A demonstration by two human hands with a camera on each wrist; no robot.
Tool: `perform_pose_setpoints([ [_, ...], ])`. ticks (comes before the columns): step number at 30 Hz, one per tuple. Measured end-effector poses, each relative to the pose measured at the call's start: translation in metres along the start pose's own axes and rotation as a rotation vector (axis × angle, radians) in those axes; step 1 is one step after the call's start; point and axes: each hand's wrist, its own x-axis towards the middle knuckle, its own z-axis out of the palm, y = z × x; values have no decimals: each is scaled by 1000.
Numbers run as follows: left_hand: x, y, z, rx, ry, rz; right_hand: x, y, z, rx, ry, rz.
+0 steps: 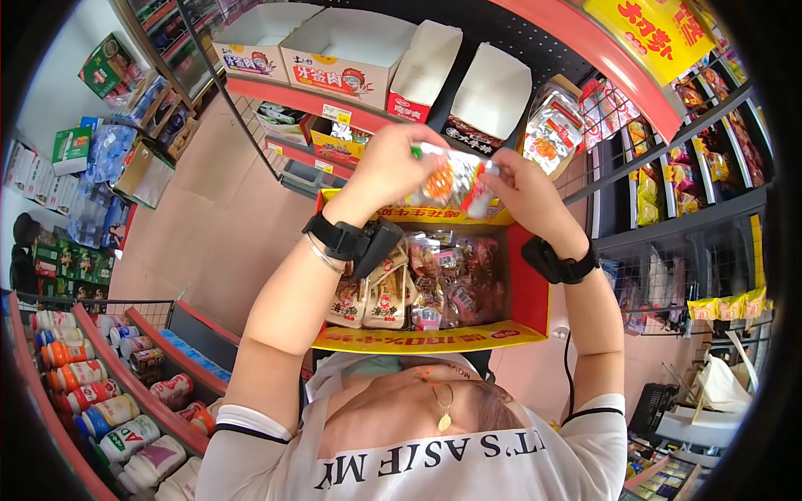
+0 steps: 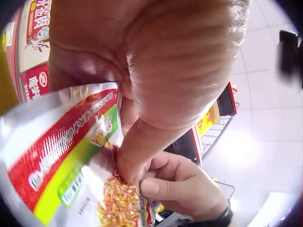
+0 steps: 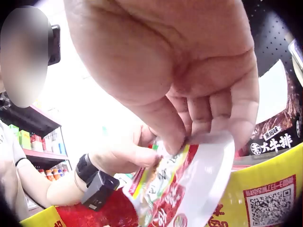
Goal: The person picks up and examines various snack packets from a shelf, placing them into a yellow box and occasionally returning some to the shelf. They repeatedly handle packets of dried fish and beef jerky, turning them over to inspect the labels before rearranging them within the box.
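Watching from my end, I see the left hand (image 1: 394, 167) and the right hand (image 1: 533, 196) each gripping a shiny foil packet (image 1: 440, 182). Both hold it narrowly, thumb against fingers, near its edges. The packet is up in front of the shelf (image 1: 313, 102), over the far side of an open red and yellow box (image 1: 531, 280). In the box lie brown packets (image 1: 387, 302) and, beside them, small clear-wrapped snacks (image 1: 428, 292).

What worries me is the grip. The foil looks slick, and in the right wrist view the thumb seems to catch only a strip near the packet's edge. If one hand lets go early, I judge the packet could swing or slip and drop into the box among the other snacks. Pulling the hands apart too hard could crease the foil or split a seam. The bulky camera (image 1: 375, 249) on the left wrist sits close above the box, so a low sweep could knock the rim or drag at the brown packets. I can't tell from here whether the packet is sealed.
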Motion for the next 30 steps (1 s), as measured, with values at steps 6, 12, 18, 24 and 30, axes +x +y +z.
perform_pose_setpoints([
  [6, 9, -9, 4, -259, 462, 93, -10, 0, 26, -400, -52, -79],
  [12, 5, 2, 7, -283, 428, 141, -34, -20, 84, -23, -770, -589],
  [18, 2, 4, 14, -277, 368, 127, -39, 24, 119, -524, -676, -585],
  [24, 0, 5, 20, -262, 304, 122, -37, 12, 107, -510, -774, -409],
  [30, -2, 7, 22, -195, 278, 114, -47, 1, 108, -516, -861, -313],
])
